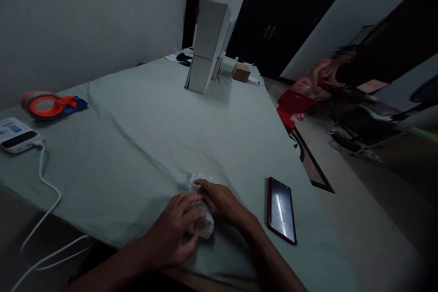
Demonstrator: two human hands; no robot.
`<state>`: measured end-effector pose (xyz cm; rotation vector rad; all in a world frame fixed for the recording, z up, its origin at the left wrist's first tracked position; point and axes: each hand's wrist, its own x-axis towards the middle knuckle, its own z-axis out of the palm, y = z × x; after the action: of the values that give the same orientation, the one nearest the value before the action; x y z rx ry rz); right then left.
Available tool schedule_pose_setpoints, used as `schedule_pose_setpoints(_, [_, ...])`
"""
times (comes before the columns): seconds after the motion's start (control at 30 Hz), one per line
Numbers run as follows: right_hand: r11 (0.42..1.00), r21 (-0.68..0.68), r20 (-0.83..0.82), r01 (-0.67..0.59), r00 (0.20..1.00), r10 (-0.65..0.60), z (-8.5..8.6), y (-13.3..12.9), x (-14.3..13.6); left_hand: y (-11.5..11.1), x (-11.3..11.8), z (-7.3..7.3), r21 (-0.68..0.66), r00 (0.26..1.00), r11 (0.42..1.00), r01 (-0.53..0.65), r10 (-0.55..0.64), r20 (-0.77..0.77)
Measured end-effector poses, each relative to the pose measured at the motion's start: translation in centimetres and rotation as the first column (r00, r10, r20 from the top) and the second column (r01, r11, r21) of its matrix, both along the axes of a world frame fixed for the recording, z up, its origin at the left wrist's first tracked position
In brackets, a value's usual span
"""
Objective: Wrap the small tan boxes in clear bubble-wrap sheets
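Near the table's front edge lies a small bundle in clear bubble wrap (204,227), with something pinkish showing dimly through its near end. My left hand (178,226) is closed around its left side, fingers over the top and thumb at the near end. From the right, my right hand (219,198) presses on the bundle's far part, fingers curled over it. A flap of the wrap sticks out beyond the fingertips. What is inside cannot be made out. To the right of my right hand a phone (281,210) in a dark red case lies face up.
On the left are an orange and blue tape dispenser (51,105) and a white device (18,136) with a cable (51,187) hanging off the edge. Tall white boxes (208,45) and a brown box (241,72) stand farther back. A person (318,80) sits beyond a red chair (294,105).
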<state>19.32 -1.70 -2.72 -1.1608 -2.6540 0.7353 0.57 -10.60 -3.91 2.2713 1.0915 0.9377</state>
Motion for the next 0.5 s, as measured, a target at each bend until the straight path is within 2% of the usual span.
schedule_pose_setpoints(0.13, [0.997,-0.075,-0.017,-0.019,1.0,0.017,-0.4,0.6,0.4,0.9,0.0,1.3,-0.12,0.997,0.993,0.005,-0.014,-0.071])
schedule_pose_setpoints(0.27, [0.992,-0.124,-0.117,-0.002,0.993,-0.013,-0.3,0.8,0.6,1.7,0.1,1.6,-0.185,0.995,0.983,-0.006,-0.013,-0.1])
schedule_pose_setpoints(0.37, [0.968,-0.137,-0.219,0.21,0.947,-0.237,0.3,0.6,1.4,2.0,0.0,1.5,-0.194,0.991,0.981,-0.027,0.001,-0.133])
schedule_pose_setpoints(0.43, [0.905,-0.166,-0.238,0.392,0.874,-0.423,0.6,0.6,2.2,2.1,0.0,1.5,-0.211,0.99,0.977,-0.027,-0.003,-0.139])
schedule_pose_setpoints(0.5, [0.851,-0.2,-0.218,0.486,0.824,-0.522,0.6,0.9,2.6,2.1,-0.1,1.4,-0.228,0.992,0.973,-0.025,-0.004,-0.125])
